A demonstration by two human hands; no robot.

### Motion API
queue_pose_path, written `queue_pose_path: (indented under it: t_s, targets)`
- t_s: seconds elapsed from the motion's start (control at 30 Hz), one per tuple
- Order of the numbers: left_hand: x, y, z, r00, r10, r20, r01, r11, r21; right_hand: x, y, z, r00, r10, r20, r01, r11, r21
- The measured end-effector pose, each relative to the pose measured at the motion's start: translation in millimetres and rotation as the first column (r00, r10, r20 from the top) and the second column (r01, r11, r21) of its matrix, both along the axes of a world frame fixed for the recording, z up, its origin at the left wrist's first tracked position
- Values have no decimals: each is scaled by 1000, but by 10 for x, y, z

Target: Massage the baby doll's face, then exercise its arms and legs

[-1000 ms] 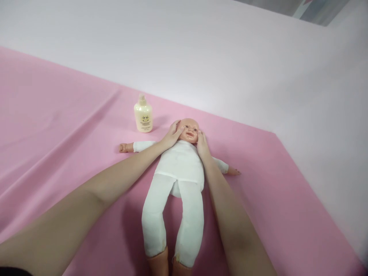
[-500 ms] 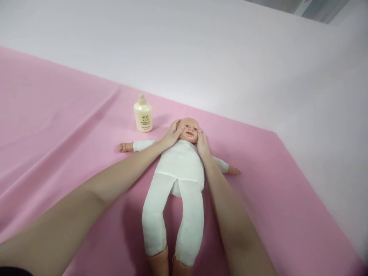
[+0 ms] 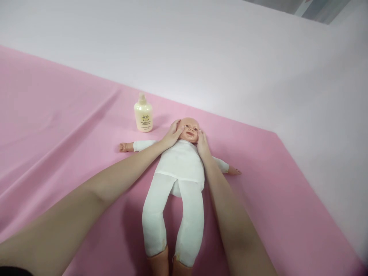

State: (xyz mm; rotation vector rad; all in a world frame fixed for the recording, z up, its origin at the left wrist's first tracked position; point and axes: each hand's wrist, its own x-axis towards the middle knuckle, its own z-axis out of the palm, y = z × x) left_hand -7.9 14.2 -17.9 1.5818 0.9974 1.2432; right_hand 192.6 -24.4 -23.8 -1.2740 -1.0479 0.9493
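A baby doll point(image 3: 181, 161) in white clothes lies on its back with its arms spread out and its legs toward me. My left hand point(image 3: 172, 134) rests along the left side of the doll's head point(image 3: 190, 124), fingers stretched out and the thumb on the cheek. On the opposite cheek lies my right hand point(image 3: 202, 145), its fingers extended and partly hidden beside the head. Both hands touch the head without wrapping round it. My forearms run along either side of the doll's body, the left one crossing over its sleeve.
Left of the doll's head stands an upright pale yellow pump bottle point(image 3: 143, 117) with a printed label. A pink cloth point(image 3: 71, 111) with some folds lies under everything. Beyond its edge is a white surface point(image 3: 184, 50).
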Motion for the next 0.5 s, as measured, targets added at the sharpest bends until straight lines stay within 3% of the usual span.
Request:
queue_pose_path:
  t_s: [0.23, 0.5]
  targets:
    - [12, -39, 50, 1000, 8, -13, -8, 1000, -8, 16, 24, -40, 1000, 12, -9, -12, 1000, 9]
    - [6, -4, 0, 1000, -2, -21, 2, 1000, 14, 5, 27, -38, 1000, -6, -2, 6, 1000, 6]
